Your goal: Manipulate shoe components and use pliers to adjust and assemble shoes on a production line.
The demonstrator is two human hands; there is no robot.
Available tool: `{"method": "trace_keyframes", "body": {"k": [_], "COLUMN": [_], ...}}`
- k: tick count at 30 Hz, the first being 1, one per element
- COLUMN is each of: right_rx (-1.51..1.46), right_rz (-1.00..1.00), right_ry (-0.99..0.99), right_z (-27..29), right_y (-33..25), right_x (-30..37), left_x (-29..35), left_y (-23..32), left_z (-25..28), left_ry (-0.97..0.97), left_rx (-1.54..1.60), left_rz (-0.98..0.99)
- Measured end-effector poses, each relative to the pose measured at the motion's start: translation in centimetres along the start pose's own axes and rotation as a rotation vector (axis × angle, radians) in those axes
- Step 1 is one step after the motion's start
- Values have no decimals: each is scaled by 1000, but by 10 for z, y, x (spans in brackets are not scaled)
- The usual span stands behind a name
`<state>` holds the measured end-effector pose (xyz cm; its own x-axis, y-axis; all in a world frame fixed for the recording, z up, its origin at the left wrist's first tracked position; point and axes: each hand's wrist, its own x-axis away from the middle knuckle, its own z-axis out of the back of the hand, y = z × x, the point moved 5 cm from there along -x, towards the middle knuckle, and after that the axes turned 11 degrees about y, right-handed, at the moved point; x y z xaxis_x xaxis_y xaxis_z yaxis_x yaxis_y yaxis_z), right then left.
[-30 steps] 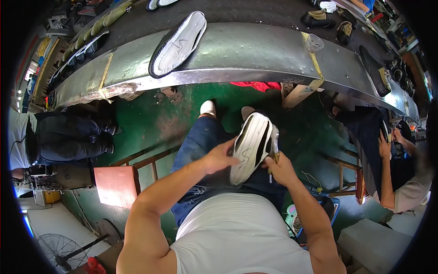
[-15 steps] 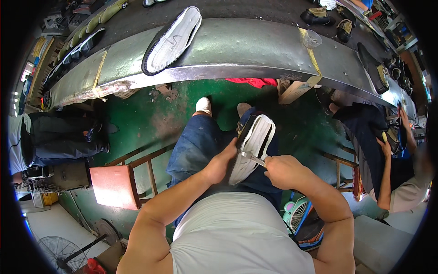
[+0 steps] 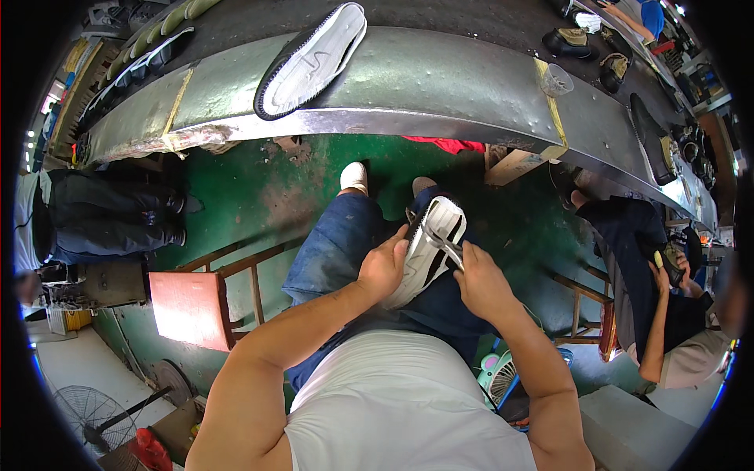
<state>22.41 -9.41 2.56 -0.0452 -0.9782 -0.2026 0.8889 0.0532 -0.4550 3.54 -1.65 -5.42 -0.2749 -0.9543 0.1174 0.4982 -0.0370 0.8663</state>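
My left hand (image 3: 385, 269) is closed on the left edge of a shoe (image 3: 419, 271), its thumb along the black rim. The shoe rests over my lap with its white underside up and its toe end pointing away from me. A black strip shows along its right part. In my right hand (image 3: 479, 279) is a silver metal hand tool like pincers (image 3: 445, 245), its head against the white underside near the toe end. The tool's handle is mostly hidden in my fingers. A similar black and white shoe (image 3: 312, 64) lies underside up on the bench edge ahead.
The metal-edged bench (image 3: 440, 74) curves across the front, with a clear plastic cup (image 3: 556, 80) and dark shoes (image 3: 570, 42) at its right. A red-topped stool (image 3: 187, 308) stands left. Another person (image 3: 683, 314) sits at right with a shoe; a green fan (image 3: 497, 377) is beside me.
The shoe has turned and tipped slightly in my left hand. The tool's head has moved up toward the toe end, and my right hand has risen with it.
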Motion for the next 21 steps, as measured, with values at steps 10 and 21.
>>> {"method": "trace_keyframes", "body": {"k": [10, 21], "right_rx": [-594, -201], "right_rz": [-766, -267], "right_ry": [-637, -261], "right_z": [-17, -32], "right_y": [47, 36], "right_x": [19, -8], "left_x": [-9, 16], "left_y": [28, 18], "left_z": [-4, -4], "left_ry": [-343, -390], "left_rx": [-427, -354], "left_rz": [-335, -340]}}
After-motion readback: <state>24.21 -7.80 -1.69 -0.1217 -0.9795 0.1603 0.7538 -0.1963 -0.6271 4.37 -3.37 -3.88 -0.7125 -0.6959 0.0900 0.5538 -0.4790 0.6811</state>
